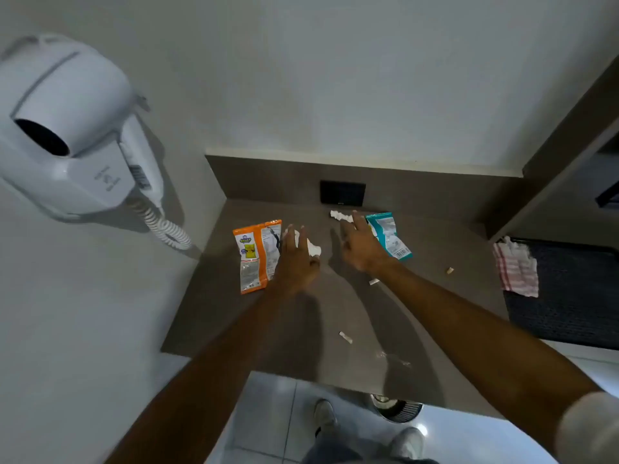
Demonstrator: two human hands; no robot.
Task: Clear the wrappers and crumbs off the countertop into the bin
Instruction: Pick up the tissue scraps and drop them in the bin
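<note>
Wrappers lay on the countertop [234,329]: an orange wrapper [256,256] beside the left hand [296,259] and a teal wrapper [390,236] beside the right hand [360,249]. Both hands reached with fingers spread, holding nothing, probably to gather the litter together. Small crumbs [345,337] were scattered nearer the edge. The bin [398,410] stood on the floor below; its contents could not be seen.

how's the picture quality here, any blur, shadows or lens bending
Head view: dim, soft focus throughout; both the left hand and right hand are slightly motion-blurred; the arms cast broad shadows on the countertop; the wide-angle lens bulges the hair dryer and bends the edges; a glare spot shows on the floor.
</note>
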